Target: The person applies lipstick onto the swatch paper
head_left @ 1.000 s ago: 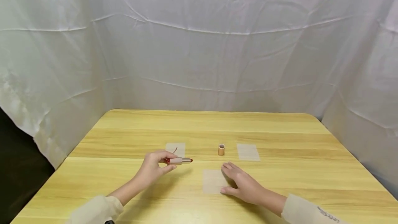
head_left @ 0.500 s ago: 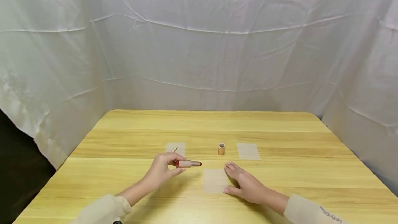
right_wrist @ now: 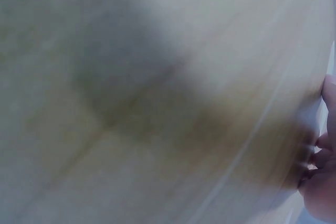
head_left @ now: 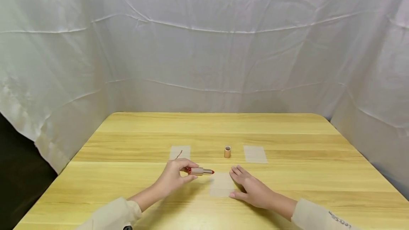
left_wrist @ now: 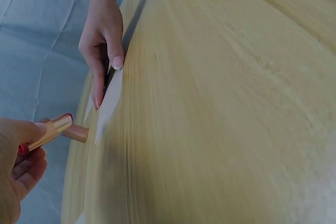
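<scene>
Between the thumb and fingers of my left hand (head_left: 172, 176) is an uncapped lipstick (head_left: 199, 171), held level above the table with its red tip pointing right. The tip hovers near the upper left corner of a pale square sheet (head_left: 220, 185). My right hand (head_left: 252, 189) rests at that sheet's right edge, its fingers extended and the thumb apart from them. Beyond the hands, the lipstick cap (head_left: 227, 152) stands upright with its opening up. A second pale sheet (head_left: 175, 151), partly behind my left hand, bears a thin red-brown line.
A third pale sheet (head_left: 255, 154) lies to the right of the cap. All of this is on a wood-grain table (head_left: 204, 127), with white cloth (head_left: 204, 63) hanging behind it and at both sides.
My left hand has carried the lipstick to the right and slightly nearer, up to the front sheet. More of the line on the left sheet shows. The right hand has barely shifted.
</scene>
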Demonstrator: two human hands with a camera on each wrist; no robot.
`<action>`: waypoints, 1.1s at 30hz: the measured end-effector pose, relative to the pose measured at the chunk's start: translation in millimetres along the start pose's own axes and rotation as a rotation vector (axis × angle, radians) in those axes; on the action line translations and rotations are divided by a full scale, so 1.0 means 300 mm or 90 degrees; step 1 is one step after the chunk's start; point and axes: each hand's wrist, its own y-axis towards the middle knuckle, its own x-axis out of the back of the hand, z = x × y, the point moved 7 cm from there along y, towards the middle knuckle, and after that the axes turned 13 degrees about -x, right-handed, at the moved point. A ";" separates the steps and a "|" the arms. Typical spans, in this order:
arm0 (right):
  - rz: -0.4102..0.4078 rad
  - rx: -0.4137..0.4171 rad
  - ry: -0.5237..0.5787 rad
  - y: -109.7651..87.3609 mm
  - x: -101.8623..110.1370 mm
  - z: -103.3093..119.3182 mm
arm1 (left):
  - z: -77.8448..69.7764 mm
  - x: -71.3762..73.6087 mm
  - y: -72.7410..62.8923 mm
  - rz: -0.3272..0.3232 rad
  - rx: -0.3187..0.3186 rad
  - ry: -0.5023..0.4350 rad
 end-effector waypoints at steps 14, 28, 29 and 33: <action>0.003 0.003 -0.017 0.000 0.001 0.002 | -0.008 -0.030 0.043 -0.013 0.018 0.008; 0.014 0.004 -0.024 0.005 -0.001 0.009 | -0.034 -0.071 0.074 0.029 -0.032 0.041; 0.014 0.004 -0.024 0.005 -0.001 0.008 | -0.037 -0.076 0.076 0.032 -0.037 0.046; 0.016 0.003 -0.021 0.005 -0.002 0.005 | -0.047 -0.093 0.079 0.041 -0.049 0.053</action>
